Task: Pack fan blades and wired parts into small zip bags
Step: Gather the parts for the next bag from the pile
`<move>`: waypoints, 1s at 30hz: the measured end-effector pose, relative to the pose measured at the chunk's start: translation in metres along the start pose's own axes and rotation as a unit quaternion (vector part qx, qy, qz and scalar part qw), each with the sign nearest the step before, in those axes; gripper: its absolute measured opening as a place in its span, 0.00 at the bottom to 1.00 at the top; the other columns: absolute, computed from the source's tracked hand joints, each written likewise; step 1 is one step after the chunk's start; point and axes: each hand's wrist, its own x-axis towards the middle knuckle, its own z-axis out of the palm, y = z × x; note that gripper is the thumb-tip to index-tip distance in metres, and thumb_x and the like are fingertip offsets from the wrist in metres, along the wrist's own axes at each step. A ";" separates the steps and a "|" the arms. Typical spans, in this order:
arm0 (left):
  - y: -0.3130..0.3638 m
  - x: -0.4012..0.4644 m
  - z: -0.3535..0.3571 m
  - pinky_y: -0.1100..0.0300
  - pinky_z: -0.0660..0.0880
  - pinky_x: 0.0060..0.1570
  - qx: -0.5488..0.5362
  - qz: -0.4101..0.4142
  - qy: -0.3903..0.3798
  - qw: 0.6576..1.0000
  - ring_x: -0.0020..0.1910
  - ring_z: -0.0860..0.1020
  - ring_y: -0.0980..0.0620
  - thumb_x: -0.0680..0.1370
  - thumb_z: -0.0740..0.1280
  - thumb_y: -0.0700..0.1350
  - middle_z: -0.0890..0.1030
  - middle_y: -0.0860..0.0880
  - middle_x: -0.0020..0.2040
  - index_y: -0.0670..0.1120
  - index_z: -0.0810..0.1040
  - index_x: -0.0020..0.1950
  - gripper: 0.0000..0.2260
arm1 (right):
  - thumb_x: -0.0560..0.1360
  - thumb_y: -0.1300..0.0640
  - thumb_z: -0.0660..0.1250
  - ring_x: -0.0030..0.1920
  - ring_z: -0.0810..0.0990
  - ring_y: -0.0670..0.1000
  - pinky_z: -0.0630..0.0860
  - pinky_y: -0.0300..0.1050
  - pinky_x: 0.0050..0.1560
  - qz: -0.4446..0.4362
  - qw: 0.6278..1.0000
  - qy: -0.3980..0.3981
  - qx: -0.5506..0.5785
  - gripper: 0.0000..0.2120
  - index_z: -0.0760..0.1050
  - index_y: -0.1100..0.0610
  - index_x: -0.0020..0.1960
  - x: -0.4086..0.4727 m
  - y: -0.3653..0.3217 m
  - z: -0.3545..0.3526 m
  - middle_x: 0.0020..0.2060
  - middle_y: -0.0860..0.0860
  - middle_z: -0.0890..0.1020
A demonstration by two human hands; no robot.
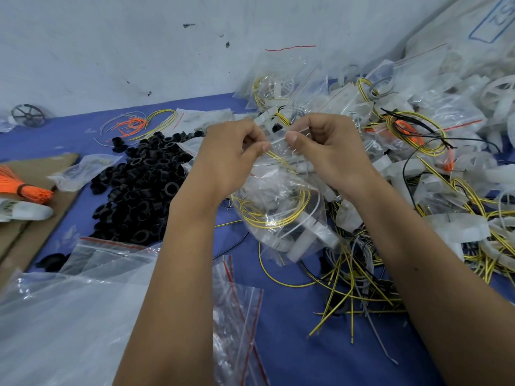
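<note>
Both hands (278, 151) pinch bag (281, 218) top.

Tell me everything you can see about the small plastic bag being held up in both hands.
The zip bag is clear, thin, crinkled plastic, hanging upright above the blue table. The left hand and the right hand each pinch its top edge, close together. Inside lie coiled yellow wires, a white wire and white plastic parts that weigh down its bulging bottom. Whether the top is fully sealed cannot be told. It hangs beside a pile of filled bags and loose wires.
</note>
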 end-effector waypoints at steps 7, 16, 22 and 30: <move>-0.002 -0.004 -0.009 0.70 0.73 0.42 -0.050 -0.010 -0.014 0.999 0.37 0.77 0.59 0.72 0.78 0.38 0.80 0.54 0.38 0.46 0.82 0.48 0.09 | 0.78 0.62 0.71 0.37 0.81 0.45 0.79 0.37 0.40 0.004 0.999 0.000 0.053 0.03 0.83 0.62 0.48 0.000 0.002 -0.001 0.39 0.62 0.85; -0.006 -0.001 -0.001 0.67 0.73 0.40 -0.023 0.006 0.064 0.998 0.41 0.78 0.54 0.68 0.80 0.42 0.81 0.56 0.39 0.47 0.80 0.40 0.10 | 0.78 0.62 0.71 0.33 0.80 0.42 0.76 0.34 0.38 -0.008 0.997 0.005 0.082 0.03 0.83 0.58 0.46 0.002 0.004 -0.001 0.33 0.47 0.84; -0.008 -0.003 0.003 0.58 0.71 0.45 0.029 0.025 0.116 0.993 0.43 0.74 0.54 0.67 0.81 0.48 0.79 0.54 0.43 0.51 0.78 0.40 0.12 | 0.79 0.62 0.70 0.34 0.79 0.46 0.74 0.36 0.37 -0.015 0.997 0.010 0.069 0.05 0.83 0.55 0.45 0.001 0.001 -0.001 0.34 0.48 0.84; -0.007 -0.003 0.002 0.73 0.64 0.40 0.056 0.037 0.153 0.986 0.38 0.72 0.68 0.70 0.79 0.49 0.76 0.59 0.36 0.51 0.79 0.38 0.10 | 0.79 0.63 0.70 0.33 0.79 0.44 0.75 0.36 0.36 -0.011 0.997 0.029 0.069 0.04 0.83 0.60 0.47 0.001 0.000 -0.002 0.33 0.46 0.84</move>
